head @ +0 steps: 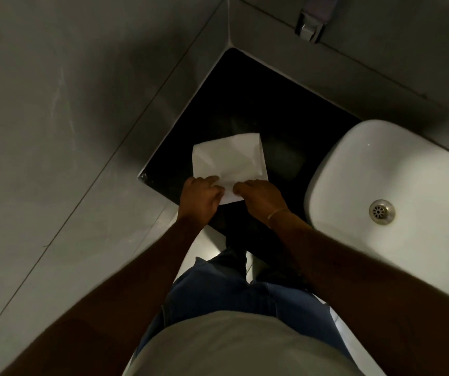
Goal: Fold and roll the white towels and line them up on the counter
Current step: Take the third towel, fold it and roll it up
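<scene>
A white towel (pixel 230 158) lies folded flat on the black counter (pixel 266 109), in the corner between two grey walls. My left hand (pixel 201 199) presses and grips the towel's near left edge with curled fingers. My right hand (pixel 261 196) rests on the near right edge, fingertips on the cloth beside the left hand. The towel's near edge is partly hidden under both hands. No rolled towels are in view.
A white basin (pixel 353 164) with a metal drain (pixel 381 212) sits on the counter just right of my hands. Grey tiled walls (pixel 82 104) close in on the left and back. A metal fitting (pixel 310 25) hangs on the back wall.
</scene>
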